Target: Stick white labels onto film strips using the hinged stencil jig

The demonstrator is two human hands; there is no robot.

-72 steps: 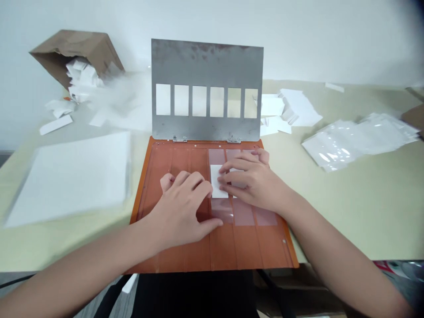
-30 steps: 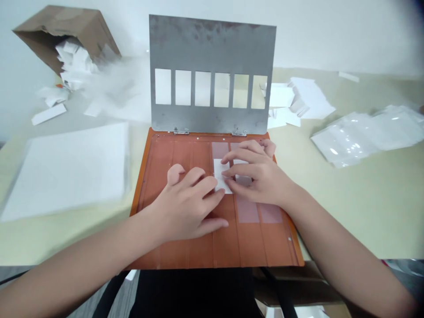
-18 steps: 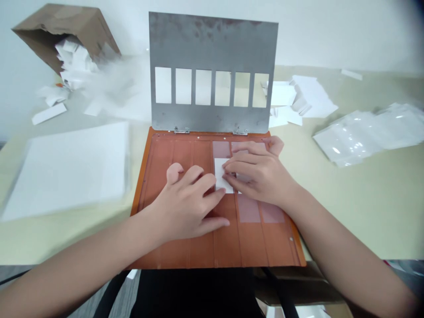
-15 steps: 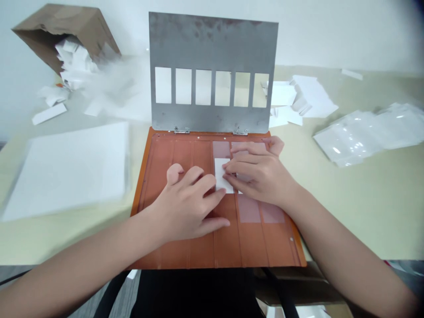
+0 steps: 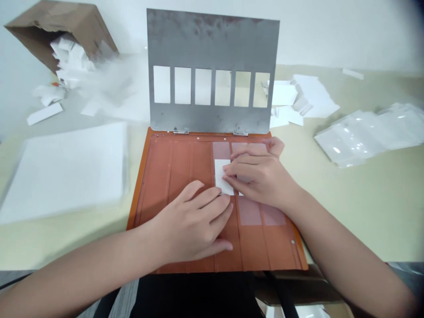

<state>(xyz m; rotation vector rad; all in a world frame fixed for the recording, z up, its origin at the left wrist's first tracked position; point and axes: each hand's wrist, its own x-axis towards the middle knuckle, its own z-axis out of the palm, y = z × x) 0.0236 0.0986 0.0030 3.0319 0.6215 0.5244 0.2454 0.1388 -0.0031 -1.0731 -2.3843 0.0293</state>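
A hinged jig has an orange base with shallow lanes and a grey metal lid standing upright behind it. A small white card lies in a middle lane, over a translucent strip. My right hand has its thumb and index fingertips close together, pressing on the card's right side. My left hand is palm down, fingers stretched out and thumb apart, its fingertips at the card's lower edge. Part of another white piece shows beneath my right hand; most of it is hidden.
White sheets are stacked at left. Behind them a tipped cardboard box spills white scraps. Folded white papers lie behind the jig at right, with clear plastic sleeves farther right. Translucent strips lie in the right-hand lanes.
My left hand has moved down and slightly right, its fingers straightening toward the card's lower edge. My right hand stays on the card.
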